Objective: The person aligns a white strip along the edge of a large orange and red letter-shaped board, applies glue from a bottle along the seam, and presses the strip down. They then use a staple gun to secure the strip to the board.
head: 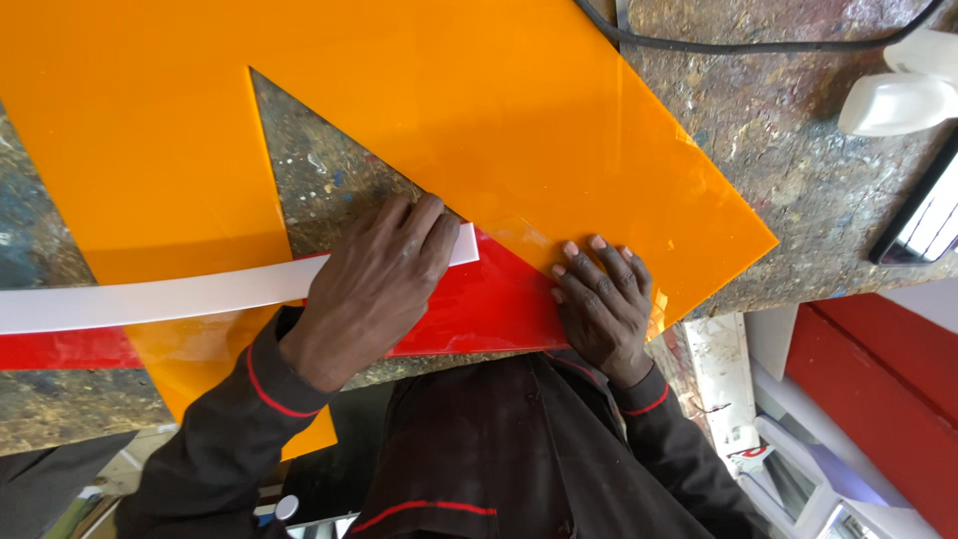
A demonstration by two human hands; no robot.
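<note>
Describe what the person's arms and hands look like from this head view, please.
Both hands are bare: no gloves, rings or watch visible. The left hand and right hand emerge from long dark sleeves, each with a thin red band near the cuff. The fingers of the right hand have short, pale nails. The dark garment also carries a red stripe across the front.

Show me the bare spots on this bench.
Bare bench lies right of the orange sheet, below the black cable and left of the white plastic piece. The notch is bare too. It's crowded around both hands and the white strip.
</note>
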